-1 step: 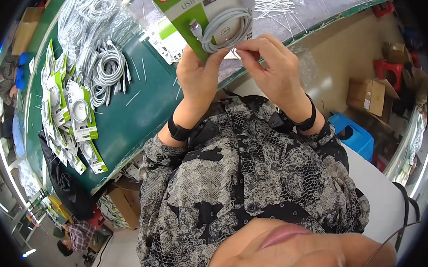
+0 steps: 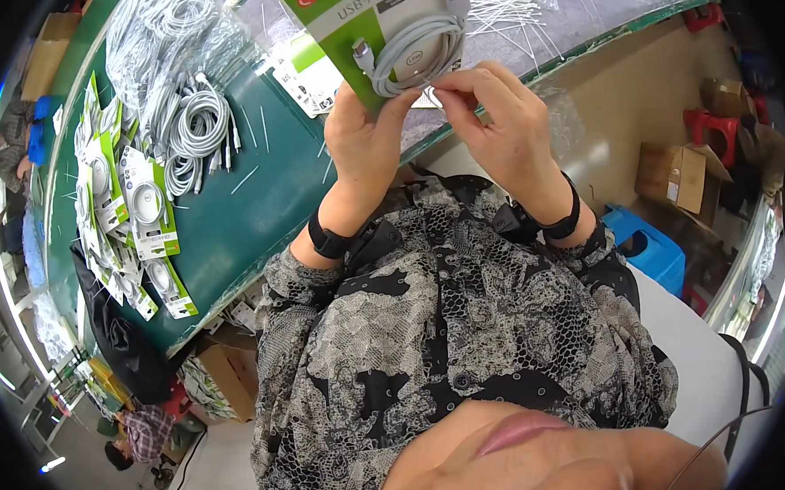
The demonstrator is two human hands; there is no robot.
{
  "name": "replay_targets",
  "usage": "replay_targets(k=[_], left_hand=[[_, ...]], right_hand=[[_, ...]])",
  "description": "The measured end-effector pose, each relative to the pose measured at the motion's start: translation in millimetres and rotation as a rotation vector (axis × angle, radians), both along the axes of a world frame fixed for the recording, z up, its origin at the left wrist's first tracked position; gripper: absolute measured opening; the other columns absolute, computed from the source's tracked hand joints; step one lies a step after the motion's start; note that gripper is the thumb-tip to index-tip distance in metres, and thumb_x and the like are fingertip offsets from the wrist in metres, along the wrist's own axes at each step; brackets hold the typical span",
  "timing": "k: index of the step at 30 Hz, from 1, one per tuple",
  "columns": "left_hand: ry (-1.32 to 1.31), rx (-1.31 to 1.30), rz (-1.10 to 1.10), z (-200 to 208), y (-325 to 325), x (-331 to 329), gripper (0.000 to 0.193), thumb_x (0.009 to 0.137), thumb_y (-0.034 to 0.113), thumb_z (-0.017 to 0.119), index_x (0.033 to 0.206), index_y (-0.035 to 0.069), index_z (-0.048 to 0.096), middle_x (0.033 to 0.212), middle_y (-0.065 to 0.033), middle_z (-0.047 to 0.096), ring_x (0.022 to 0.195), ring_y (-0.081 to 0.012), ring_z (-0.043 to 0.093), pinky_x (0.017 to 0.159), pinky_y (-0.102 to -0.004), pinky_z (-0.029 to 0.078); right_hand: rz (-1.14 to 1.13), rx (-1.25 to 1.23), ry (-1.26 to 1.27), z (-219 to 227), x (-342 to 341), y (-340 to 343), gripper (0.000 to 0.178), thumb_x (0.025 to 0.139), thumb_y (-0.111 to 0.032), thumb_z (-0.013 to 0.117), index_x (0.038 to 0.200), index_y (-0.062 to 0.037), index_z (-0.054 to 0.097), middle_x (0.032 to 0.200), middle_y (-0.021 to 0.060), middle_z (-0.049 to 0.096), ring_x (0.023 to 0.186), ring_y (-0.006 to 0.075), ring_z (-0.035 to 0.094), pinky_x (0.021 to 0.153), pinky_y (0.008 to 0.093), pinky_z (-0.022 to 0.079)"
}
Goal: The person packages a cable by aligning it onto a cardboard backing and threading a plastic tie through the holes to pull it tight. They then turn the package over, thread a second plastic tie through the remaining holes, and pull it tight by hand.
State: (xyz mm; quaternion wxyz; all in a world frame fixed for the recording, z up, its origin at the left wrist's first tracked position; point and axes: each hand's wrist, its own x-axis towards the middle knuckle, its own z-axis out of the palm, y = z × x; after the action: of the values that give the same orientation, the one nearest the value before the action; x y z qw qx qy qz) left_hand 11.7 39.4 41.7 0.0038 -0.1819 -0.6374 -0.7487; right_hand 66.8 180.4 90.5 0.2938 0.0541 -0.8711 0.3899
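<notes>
Top end and plugs of the held card (image 2: 381, 28) have shifted slightly right and down since the earlier frame; both hands stay almost where they were. Left of the left fingers stretches the green table (image 2: 258, 216), carrying a heap of carded cables (image 2: 150, 204) and, nearer those fingers, a bundle of pale grey cables (image 2: 196, 131). Beyond the right fingers, loose white ties (image 2: 509, 13) lie scattered on a grey surface. Left hand (image 2: 361, 149) grips the card by its lower part, thumb in front, the other fingers mostly hidden behind it; right hand (image 2: 509, 132) has thumb and index pinched together just beside that thumb. Directly above the fingertips, the card is flat, green and white, with printing across its upper part and its printed face toward the wearer. Its long axis runs from the fingers up and away, the top leaning a little left and cut off by the picture's edge. Against its face sits a round pale grey cable coil (image 2: 386, 61), one metal-tipped plug left of it, pointing up, another at its upper right. Smallest, a thin white tie (image 2: 432, 95) shows at the right fingertips, apparently pinched.
</notes>
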Motion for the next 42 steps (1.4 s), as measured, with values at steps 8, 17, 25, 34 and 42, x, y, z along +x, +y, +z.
replay_targets(k=[8,17,25,34,42], left_hand=[[0.201,-0.171,0.109,-17,-3,-3,0.037,0.074,0.0,0.074,0.107,0.0,0.057,0.098,-0.0128,0.065,0.084,-0.0194,0.064,0.072,-0.0288,0.051],[0.142,-0.138,0.089,-13,-5,-2,0.043,0.071,-0.001,0.076,0.111,0.0,0.058,0.103,-0.0136,0.065,0.086,-0.0245,0.064,0.075,-0.0307,0.051],[0.16,-0.116,0.095,-14,-6,0,0.04,0.071,0.0,0.075,0.108,0.0,0.059,0.099,-0.0133,0.065,0.085,-0.0247,0.064,0.074,-0.0311,0.051],[0.229,-0.151,0.114,-10,-7,1,0.033,0.07,-0.001,0.075,0.1,0.0,0.06,0.089,-0.0125,0.063,0.078,-0.0265,0.062,0.068,-0.0315,0.049],[0.33,-0.157,0.13,-10,-7,1,0.031,0.07,-0.002,0.074,0.097,0.001,0.06,0.087,-0.0112,0.062,0.076,-0.0249,0.062,0.064,-0.0312,0.05]], right_hand=[[-0.01,0.04,-0.027,-1,-3,-1,0.011,0.077,0.005,0.066,0.087,0.0003,0.065,0.073,0.007,0.059,0.062,0.014,0.059,0.052,0.0245,0.047],[-0.001,0.015,-0.046,0,-4,-3,0.011,0.077,0.005,0.065,0.087,0.0009,0.064,0.073,0.0072,0.06,0.062,0.0138,0.058,0.052,0.0242,0.047],[0.018,-0.009,-0.053,0,-3,-6,0.01,0.077,0.005,0.065,0.086,0.0015,0.064,0.074,0.0077,0.06,0.062,0.0138,0.058,0.054,0.0245,0.046],[0.025,-0.014,-0.075,4,0,-7,0.01,0.077,0.005,0.065,0.086,0.002,0.064,0.075,0.0077,0.06,0.062,0.014,0.058,0.054,0.0247,0.046],[0.011,-0.003,-0.091,5,1,-8,0.01,0.077,0.005,0.065,0.087,0.0018,0.064,0.077,0.0082,0.062,0.064,0.0145,0.06,0.054,0.0251,0.047]])
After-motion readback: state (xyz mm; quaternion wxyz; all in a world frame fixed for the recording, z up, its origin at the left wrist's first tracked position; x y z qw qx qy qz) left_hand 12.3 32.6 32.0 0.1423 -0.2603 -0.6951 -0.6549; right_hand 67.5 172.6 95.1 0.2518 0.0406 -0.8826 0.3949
